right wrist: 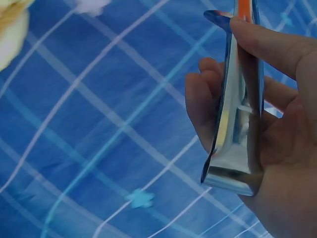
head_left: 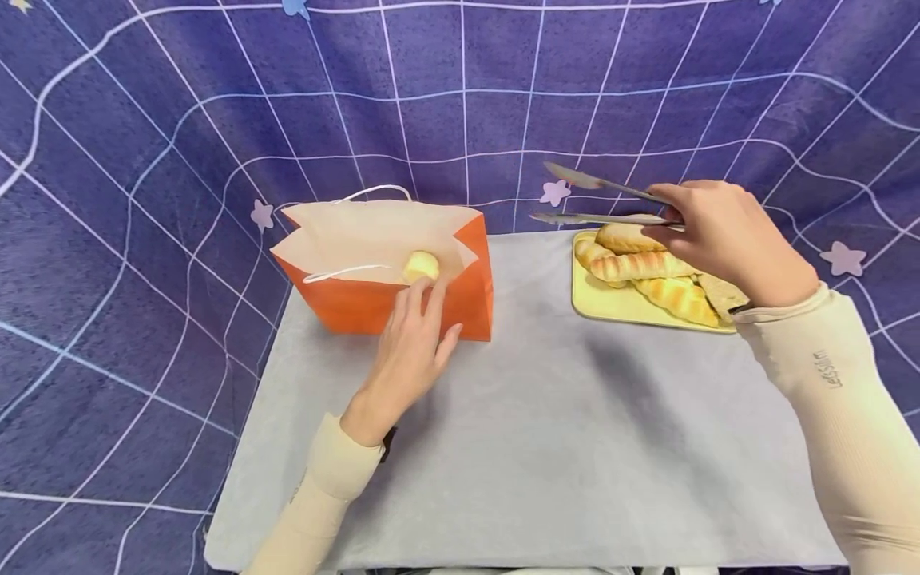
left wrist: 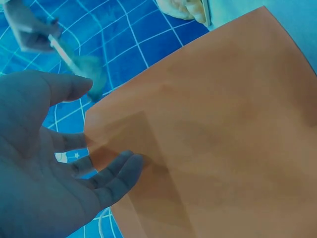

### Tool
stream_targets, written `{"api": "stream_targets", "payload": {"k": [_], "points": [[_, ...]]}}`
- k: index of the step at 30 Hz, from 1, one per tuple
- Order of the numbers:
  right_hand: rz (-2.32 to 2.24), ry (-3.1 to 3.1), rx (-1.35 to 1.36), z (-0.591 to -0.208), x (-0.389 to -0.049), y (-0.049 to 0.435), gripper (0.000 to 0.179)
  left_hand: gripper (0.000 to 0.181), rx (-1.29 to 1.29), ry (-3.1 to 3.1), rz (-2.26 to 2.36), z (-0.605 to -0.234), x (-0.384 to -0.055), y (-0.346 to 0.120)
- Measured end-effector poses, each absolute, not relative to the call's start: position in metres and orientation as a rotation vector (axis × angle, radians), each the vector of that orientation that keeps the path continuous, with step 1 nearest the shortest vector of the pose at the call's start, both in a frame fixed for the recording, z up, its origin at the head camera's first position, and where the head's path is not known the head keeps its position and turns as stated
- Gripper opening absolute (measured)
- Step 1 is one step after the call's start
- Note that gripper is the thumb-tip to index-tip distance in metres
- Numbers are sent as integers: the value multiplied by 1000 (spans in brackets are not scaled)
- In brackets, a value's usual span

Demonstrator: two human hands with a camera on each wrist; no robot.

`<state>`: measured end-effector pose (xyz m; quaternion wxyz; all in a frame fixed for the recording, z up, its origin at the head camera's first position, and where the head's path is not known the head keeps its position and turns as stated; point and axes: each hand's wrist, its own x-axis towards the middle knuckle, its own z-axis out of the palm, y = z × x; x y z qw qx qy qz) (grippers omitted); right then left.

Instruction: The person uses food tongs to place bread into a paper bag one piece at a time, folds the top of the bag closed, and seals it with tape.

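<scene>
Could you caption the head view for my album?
Right hand holding metal tongs near a yellow tray of bread, left hand by an orange paper bag.

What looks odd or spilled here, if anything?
Nothing looks spilled or damaged. Slightly askew: the front handle of the bag slumps across its opening, while the back handle stands up. One roll also shows at the bag's mouth, apart from the bread on the tray; I can't tell whether anything supports it.

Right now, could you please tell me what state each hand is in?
Left hand: open, its fingers at the front of the orange paper bag.
Right hand: closed, holding the silver metal tongs, tips apart.
</scene>
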<state>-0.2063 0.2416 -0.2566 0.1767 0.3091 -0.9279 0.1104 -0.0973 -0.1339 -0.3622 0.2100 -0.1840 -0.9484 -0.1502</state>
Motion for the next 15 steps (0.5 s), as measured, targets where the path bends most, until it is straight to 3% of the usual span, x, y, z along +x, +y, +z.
{"api": "stream_targets", "payload": {"k": [15], "points": [[225, -2854, 718, -316, -212, 336, 25, 72, -506, -2643, -426, -365, -99, -132]]}}
